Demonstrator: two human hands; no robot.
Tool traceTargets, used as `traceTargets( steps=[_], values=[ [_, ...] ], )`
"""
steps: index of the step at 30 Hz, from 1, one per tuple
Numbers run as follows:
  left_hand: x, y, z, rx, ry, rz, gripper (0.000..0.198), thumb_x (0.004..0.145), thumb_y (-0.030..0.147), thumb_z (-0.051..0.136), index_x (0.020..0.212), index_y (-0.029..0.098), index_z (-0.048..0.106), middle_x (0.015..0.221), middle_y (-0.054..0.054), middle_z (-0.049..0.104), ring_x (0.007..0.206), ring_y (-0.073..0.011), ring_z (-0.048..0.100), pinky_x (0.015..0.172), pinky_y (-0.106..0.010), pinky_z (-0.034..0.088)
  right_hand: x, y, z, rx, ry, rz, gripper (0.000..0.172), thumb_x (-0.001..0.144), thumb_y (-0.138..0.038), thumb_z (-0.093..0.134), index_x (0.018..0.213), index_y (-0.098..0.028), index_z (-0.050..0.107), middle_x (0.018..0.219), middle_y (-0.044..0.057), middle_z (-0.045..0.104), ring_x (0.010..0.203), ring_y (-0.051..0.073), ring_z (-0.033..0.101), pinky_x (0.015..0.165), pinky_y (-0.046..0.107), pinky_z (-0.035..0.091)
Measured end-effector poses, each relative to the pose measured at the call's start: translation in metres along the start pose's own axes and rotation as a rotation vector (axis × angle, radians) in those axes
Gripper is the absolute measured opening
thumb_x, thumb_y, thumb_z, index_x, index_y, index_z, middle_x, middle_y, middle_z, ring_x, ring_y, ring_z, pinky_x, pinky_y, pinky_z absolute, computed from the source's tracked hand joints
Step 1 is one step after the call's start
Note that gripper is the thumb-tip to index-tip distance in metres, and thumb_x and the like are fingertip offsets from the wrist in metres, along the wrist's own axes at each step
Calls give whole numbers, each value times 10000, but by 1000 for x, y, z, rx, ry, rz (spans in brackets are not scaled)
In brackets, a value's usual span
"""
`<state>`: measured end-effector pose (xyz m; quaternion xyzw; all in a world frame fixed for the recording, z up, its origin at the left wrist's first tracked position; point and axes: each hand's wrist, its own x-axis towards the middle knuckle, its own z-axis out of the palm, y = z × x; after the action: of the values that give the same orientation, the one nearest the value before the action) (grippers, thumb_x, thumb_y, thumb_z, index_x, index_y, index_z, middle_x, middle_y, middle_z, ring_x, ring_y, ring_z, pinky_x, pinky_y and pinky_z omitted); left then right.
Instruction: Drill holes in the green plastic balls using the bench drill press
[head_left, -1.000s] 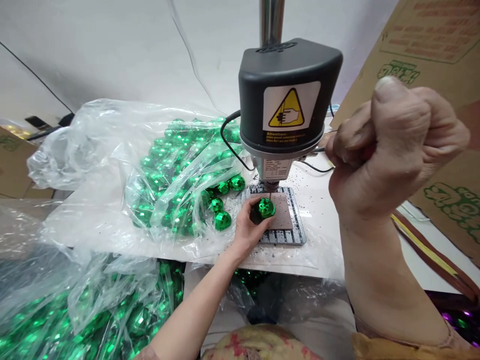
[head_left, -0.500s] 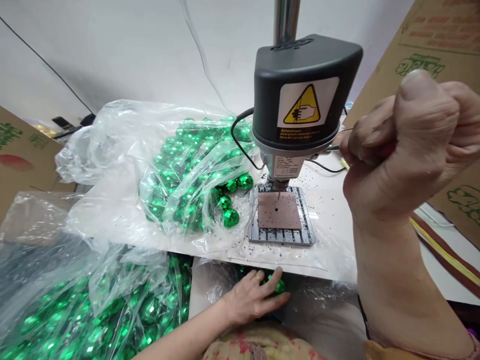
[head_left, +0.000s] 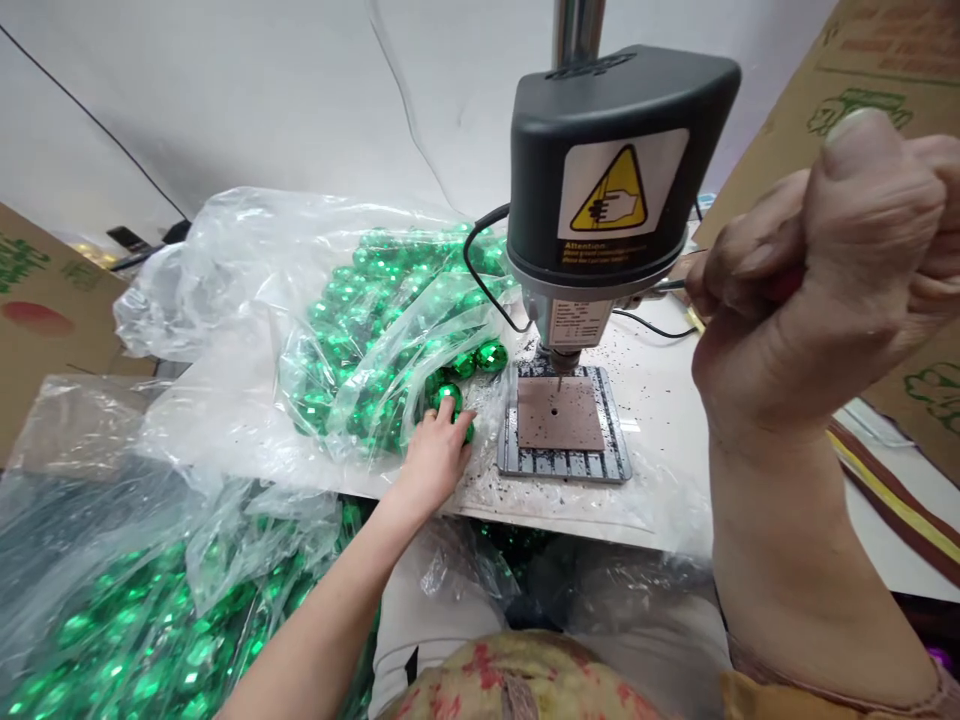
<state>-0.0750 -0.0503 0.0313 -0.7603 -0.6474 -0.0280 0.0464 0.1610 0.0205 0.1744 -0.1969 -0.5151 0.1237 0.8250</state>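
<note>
A small bench drill (head_left: pixel 615 170) stands on the white table (head_left: pixel 660 400), its bit just above a brown pad (head_left: pixel 561 412) with a hole, on a slotted grey base (head_left: pixel 564 462). My right hand (head_left: pixel 817 270) is a fist wrapped round the drill's thin lever handle, raised at the right. My left hand (head_left: pixel 435 450) reaches to the mouth of a clear plastic bag (head_left: pixel 285 300) full of faceted green balls (head_left: pixel 375 330). Its fingers lie over a loose green ball (head_left: pixel 450 395) beside the base; the grasp itself is hidden.
A second plastic bag of green balls (head_left: pixel 150 620) lies low at the left, below the table edge. Cardboard boxes stand at the right (head_left: pixel 885 90) and far left (head_left: pixel 37 310). Black drill dust speckles the table round the base. A black cable (head_left: pixel 480 280) loops by the drill.
My left hand held a green ball on the pad, dropped it below the table's front edge, then came back up to the loose balls at the bag's mouth. The pad is bare now.
</note>
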Motion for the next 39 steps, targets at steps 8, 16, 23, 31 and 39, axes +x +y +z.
traceTargets(
  steps=[8,16,23,31,39],
  values=[
    [-4,23,-8,-692,416,128,298,949,256,611,1242,258,658,1279,-111,561,1208,-260,572,1027,-408,489,-2,-2,2,-45,42,18,384,906,-188,565,574,-246,381,465,-65,376,406,90,331,452,332,303],
    [28,74,1,-2145,91,-463,398,857,493,729,1128,210,659,1103,-57,692,943,-187,681,845,-351,600,-2,1,0,-36,36,23,401,908,-208,578,540,-222,420,477,-51,401,415,77,342,446,310,294],
    [42,70,14,-2106,55,-441,454,793,408,788,1166,224,607,982,-26,700,799,-156,690,747,-309,582,-1,2,-1,2,21,1,423,911,-208,591,535,-211,397,463,-59,369,402,68,358,417,286,282],
    [47,63,28,-1612,194,-209,493,835,495,747,1236,241,612,1127,-55,696,1026,-186,650,900,-297,527,0,4,0,45,8,-17,417,913,-194,590,548,-203,388,468,-61,364,412,62,339,425,282,265],
    [54,67,40,-1344,221,-154,527,786,404,802,1245,217,624,1175,-88,692,1018,-222,652,924,-359,512,-1,1,0,41,-12,2,416,920,-182,574,550,-211,387,471,-62,367,422,70,344,437,286,287]
  ],
)
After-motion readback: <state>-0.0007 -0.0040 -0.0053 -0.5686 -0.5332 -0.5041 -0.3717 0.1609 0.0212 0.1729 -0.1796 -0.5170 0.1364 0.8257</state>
